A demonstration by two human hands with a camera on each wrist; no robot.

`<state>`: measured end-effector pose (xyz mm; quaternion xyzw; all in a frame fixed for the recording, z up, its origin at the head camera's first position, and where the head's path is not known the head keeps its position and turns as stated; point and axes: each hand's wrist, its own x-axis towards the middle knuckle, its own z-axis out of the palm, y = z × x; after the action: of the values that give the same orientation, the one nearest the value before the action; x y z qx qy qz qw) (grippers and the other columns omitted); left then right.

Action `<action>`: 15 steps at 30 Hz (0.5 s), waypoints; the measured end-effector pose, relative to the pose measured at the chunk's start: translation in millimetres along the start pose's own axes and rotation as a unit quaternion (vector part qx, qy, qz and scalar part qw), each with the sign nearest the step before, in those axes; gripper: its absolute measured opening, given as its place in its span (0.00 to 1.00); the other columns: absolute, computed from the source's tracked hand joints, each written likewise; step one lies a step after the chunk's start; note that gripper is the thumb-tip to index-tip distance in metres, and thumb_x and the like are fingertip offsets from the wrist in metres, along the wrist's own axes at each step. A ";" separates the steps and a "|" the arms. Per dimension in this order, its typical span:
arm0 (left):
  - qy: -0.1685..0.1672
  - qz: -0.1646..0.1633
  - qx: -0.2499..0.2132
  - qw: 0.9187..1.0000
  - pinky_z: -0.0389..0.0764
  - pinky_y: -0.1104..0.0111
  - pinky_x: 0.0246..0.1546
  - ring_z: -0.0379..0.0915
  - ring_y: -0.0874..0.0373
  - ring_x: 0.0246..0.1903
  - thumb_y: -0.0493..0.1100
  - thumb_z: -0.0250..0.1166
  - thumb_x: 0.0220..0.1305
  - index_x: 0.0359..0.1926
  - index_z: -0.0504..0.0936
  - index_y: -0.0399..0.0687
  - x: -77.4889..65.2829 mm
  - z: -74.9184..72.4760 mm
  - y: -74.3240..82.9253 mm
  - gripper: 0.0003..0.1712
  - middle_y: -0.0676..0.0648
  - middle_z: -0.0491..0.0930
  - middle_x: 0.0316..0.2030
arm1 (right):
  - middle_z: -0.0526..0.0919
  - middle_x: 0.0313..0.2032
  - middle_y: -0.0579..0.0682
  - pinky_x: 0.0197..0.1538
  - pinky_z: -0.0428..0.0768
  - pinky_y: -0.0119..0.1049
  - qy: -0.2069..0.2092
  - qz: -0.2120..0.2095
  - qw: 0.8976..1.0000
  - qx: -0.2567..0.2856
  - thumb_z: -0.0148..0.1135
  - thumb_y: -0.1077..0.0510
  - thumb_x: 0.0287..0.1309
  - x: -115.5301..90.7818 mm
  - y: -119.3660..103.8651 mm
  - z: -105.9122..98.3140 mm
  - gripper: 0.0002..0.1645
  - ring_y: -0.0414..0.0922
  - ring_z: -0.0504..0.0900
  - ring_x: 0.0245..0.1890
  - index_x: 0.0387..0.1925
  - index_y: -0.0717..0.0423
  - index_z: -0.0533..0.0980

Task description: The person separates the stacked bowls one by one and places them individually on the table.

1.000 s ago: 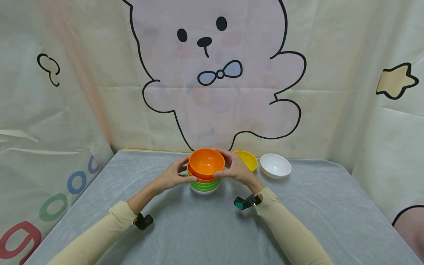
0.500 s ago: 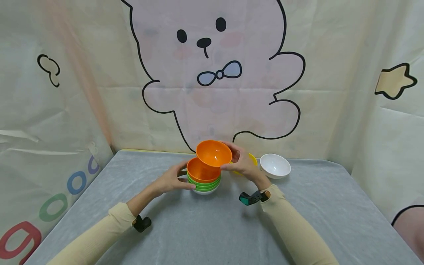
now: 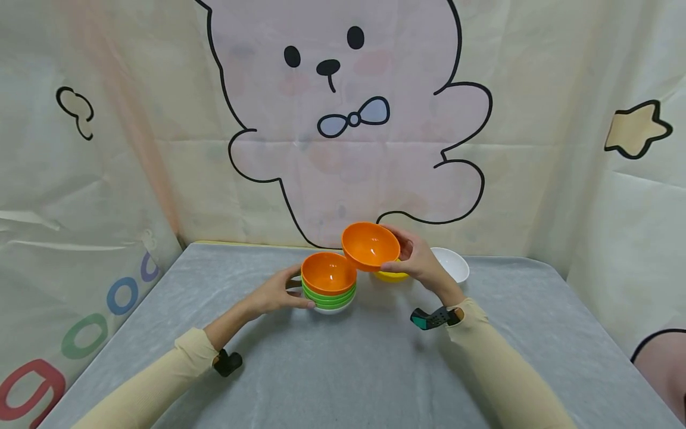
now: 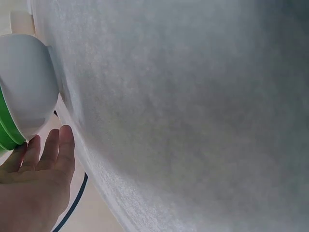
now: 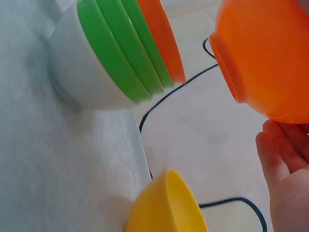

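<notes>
My right hand [image 3: 426, 262] holds an orange bowl [image 3: 370, 246] by its right side, thumb in front and fingers behind, raised above the table. In the right wrist view this orange bowl [image 5: 270, 58] hangs apart from the stack. My left hand [image 3: 276, 290] steadies a stack of nested bowls from the left, its thumb at the front and fingers round the back. On top of that stack is another orange bowl [image 3: 329, 274]; below it come several green bowls [image 3: 329, 301] and a white bowl [image 4: 29, 82] at the bottom.
A yellow bowl [image 5: 164, 208] stands on the table to the right of the stack, partly hidden by the raised bowl in the head view. Further right is a white bowl [image 3: 454, 265]. Behind the grey-covered table [image 3: 321, 369] hangs a printed curtain [image 3: 536, 196].
My right hand has lifted the upper orange bowl off the stack and carried it right, over the yellow bowl. The left hand has stayed at the stack, which remains in place.
</notes>
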<state>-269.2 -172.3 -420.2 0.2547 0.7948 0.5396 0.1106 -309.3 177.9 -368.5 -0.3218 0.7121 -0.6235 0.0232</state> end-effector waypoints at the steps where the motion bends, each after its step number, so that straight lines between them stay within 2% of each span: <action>1: 0.000 -0.003 0.001 1.000 0.73 0.49 0.62 0.67 0.38 0.65 0.39 0.78 0.59 0.76 0.61 0.40 0.1 0.0 -0.3 0.49 0.40 0.65 0.71 | 0.72 0.66 0.56 0.61 0.76 0.39 0.001 0.002 1.000 -0.005 0.78 0.66 0.52 -1.6 0.6 -2.6 0.48 0.53 0.73 0.63 0.73 0.60 0.66; 15: -0.001 -0.016 0.001 1.000 0.73 0.49 0.62 0.67 0.38 0.65 0.41 0.77 0.60 0.76 0.61 0.41 -1.0 0.3 0.6 0.49 0.40 0.64 0.71 | 0.71 0.67 0.56 0.63 0.74 0.38 -0.009 0.007 0.999 -0.032 0.78 0.68 0.51 -23.5 8.9 -30.1 0.48 0.54 0.71 0.64 0.72 0.59 0.66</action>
<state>-268.1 -172.4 -419.9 0.2426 0.7993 0.5366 0.1195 -307.6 215.8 -378.6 -0.3231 0.7340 -0.5969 0.0238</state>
